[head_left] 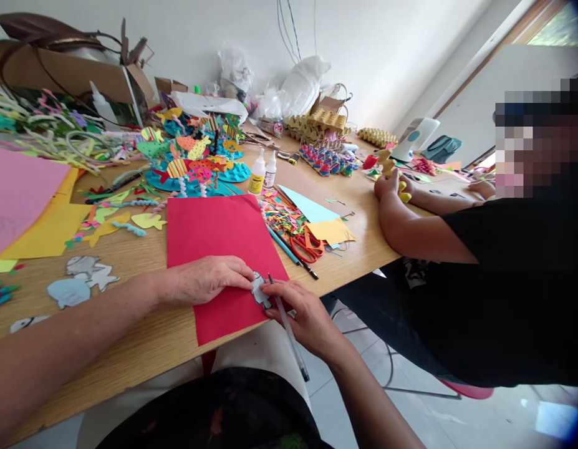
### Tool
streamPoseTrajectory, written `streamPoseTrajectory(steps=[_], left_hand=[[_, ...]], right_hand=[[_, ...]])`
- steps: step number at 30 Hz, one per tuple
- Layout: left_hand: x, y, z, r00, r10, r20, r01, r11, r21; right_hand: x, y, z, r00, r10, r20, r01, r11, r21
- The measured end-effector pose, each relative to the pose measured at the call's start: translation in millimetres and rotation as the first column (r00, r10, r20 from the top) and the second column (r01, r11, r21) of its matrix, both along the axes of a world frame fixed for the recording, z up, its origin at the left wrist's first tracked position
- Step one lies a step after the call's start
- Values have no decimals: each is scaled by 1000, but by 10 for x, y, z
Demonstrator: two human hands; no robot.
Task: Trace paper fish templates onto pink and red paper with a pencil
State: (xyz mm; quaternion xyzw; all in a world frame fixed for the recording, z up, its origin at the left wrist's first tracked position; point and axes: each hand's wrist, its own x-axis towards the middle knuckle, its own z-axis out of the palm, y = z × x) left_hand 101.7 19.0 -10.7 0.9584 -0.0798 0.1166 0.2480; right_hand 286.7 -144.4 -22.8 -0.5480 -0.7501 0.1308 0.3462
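Note:
A sheet of red paper lies at the table's front edge. Near its right edge is a small grey-blue fish cutout. My left hand rests on the red paper, its fingertips pressed on the cutout's left side. My right hand is closed at the cutout's right side, with a pen held between its fingers and slanting down past the table edge. More pale fish cutouts lie to the left of my left arm.
Behind the red paper stand a colourful fish model and glue bottles. Red scissors, pencils and paper scraps lie to its right. Another person sits at the right, hands over the table.

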Motion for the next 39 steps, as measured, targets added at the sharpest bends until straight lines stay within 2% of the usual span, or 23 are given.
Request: streamPoseTrajectory(steps=[8,23,29,39], left_hand=[[-31,-4,-53,1000,-6,29,4,998,62],[-51,-44,-21,999,-29,36,29,1000,1],[-48,-46,-31,999,-31,30,31,1000,0],[-58,-25,-60,1000,-17,25,16,999,40]], right_hand=[[2,-2,-5,1000,8,-15,-8,1000,5],[5,-9,-1,999,-13,-50,10,999,-44],[-18,12,46,988,-111,-108,97,987,-130],[-62,75,62,993,-110,-40,104,987,-125]])
